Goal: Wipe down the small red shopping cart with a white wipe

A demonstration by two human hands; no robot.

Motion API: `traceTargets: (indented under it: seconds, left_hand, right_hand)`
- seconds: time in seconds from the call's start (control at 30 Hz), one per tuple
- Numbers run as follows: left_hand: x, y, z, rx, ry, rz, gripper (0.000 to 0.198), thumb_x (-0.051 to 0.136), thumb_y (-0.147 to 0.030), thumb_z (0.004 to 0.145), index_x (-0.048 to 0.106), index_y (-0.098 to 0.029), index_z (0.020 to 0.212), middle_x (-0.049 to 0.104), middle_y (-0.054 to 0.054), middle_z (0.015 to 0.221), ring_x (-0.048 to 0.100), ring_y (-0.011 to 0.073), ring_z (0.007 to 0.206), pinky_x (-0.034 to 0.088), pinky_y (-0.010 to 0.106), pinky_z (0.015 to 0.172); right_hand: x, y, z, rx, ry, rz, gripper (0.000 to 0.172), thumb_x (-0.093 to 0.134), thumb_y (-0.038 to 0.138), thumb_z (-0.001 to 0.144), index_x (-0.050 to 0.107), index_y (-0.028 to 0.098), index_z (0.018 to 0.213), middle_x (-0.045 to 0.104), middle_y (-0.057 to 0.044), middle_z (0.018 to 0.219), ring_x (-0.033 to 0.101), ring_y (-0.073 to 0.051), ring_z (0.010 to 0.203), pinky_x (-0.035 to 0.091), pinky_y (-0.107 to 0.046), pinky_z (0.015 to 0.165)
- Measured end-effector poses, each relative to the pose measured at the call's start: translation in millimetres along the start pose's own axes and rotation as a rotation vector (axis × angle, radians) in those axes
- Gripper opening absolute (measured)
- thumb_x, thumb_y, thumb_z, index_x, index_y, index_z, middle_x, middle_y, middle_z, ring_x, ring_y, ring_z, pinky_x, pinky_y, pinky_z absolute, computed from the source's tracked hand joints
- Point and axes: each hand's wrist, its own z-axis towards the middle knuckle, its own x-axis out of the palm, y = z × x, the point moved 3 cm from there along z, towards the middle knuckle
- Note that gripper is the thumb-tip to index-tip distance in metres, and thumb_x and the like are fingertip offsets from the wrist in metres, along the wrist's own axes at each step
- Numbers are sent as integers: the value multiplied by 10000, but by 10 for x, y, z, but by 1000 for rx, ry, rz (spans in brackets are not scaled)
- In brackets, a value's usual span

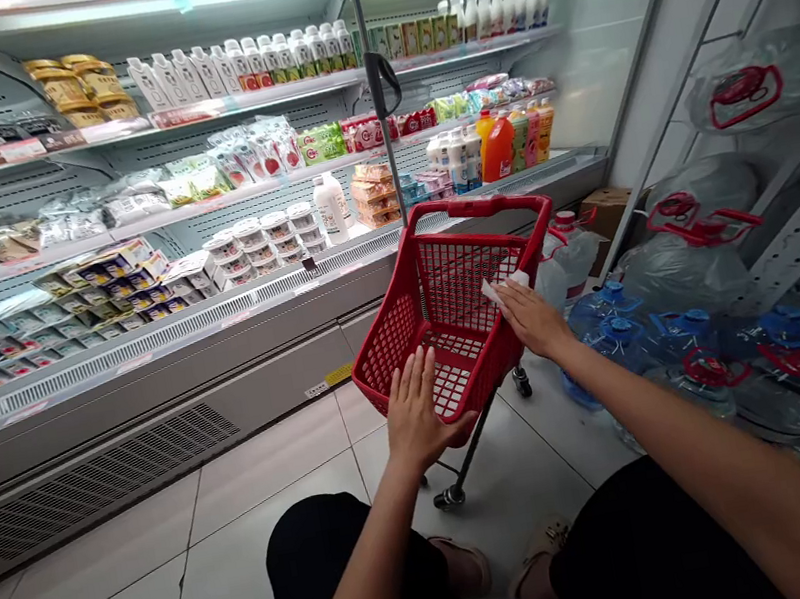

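A red plastic shopping cart on wheels stands on the tiled floor in front of me. My left hand lies open against the near edge of its basket, fingers stretched and thumb spread. On the right side rim, my right hand presses a white tissue or cloth under its fingers. Part of the white piece sticks out past the fingertips. The red handle rises at the far end of the basket, apart from both hands. No goods show inside the mesh basket.
A refrigerated display case with dairy packs and bottles runs behind the cart. Large water jugs crowd the right side, close to my right forearm. A glass door edge with a dark handle stands behind the cart.
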Motion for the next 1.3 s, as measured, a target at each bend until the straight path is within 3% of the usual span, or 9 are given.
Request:
traceTargets:
  seconds: [0.2,0.33,0.5,0.63,0.73,0.87,1.1,1.2,1.3]
  left_hand:
    - [91,-421,-14,-28,-71,26,1153,597,-757,896,2,-183,1700,226,138,1741,244,326,1604,188,553,1312]
    - [59,-485,-40,-13,-57,-33,1195,697,-715,846,16,-231,1701,121,146,1762,200,359,1613,222,595,1289]
    - [-103,-27,-4,137,64,-87,1263,775,-707,773,39,-267,1700,18,116,1776,154,335,1626,239,539,1295]
    - [-195,499,52,140,182,-15,1245,733,-791,762,109,-259,1700,179,120,1758,237,333,1606,219,508,1308]
    - [-185,596,68,123,199,5,1177,722,-758,802,126,-279,1696,261,108,1738,323,301,1577,252,481,1298]
    - [-119,412,67,49,120,-2,1182,761,-727,787,142,-285,1692,271,121,1732,371,305,1555,276,499,1286]
    - [-2,-113,-23,-52,-8,-34,1186,781,-651,803,102,-268,1697,247,119,1736,386,319,1544,275,529,1287]
    - [44,-393,-57,-76,-70,-45,1082,697,-466,917,-20,-252,1699,224,122,1739,351,302,1565,259,544,1293]
    - [56,-550,-69,5,-73,-39,898,471,-182,1006,-111,-261,1686,203,81,1748,301,205,1587,272,475,1298]
  right_hand:
    - [-17,599,-476,-43,-2,101,526,258,330,1110,486,179,1559,596,-103,1523,411,-243,1527,312,-537,1287]
    - [-161,1096,-882,-146,14,137,498,316,276,1102,484,170,1559,588,-126,1527,445,-242,1505,332,-545,1278]
    - [-319,1468,-1213,-369,159,175,503,393,221,1084,448,210,1584,580,-83,1543,414,-218,1524,344,-517,1280]
    - [-335,1221,-1010,-377,170,175,527,365,224,1096,382,258,1622,565,-48,1560,422,-202,1519,337,-515,1284]
    - [-260,939,-730,-249,112,166,502,316,276,1111,442,238,1595,589,-72,1534,457,-222,1498,341,-532,1277]
    - [-176,847,-707,-65,29,156,532,284,352,1114,472,173,1577,585,-135,1528,490,-261,1475,376,-550,1253]
    - [-318,1350,-1430,-91,-21,42,625,355,246,1084,204,289,1689,481,-51,1618,431,-277,1513,315,-569,1275]
    - [-276,1615,-1463,-81,-37,25,664,364,207,1069,164,304,1694,474,-50,1620,465,-270,1491,379,-541,1242]
    - [-165,1792,-1385,-130,-94,26,643,387,164,1048,266,233,1675,576,-112,1535,548,-271,1426,448,-514,1196]
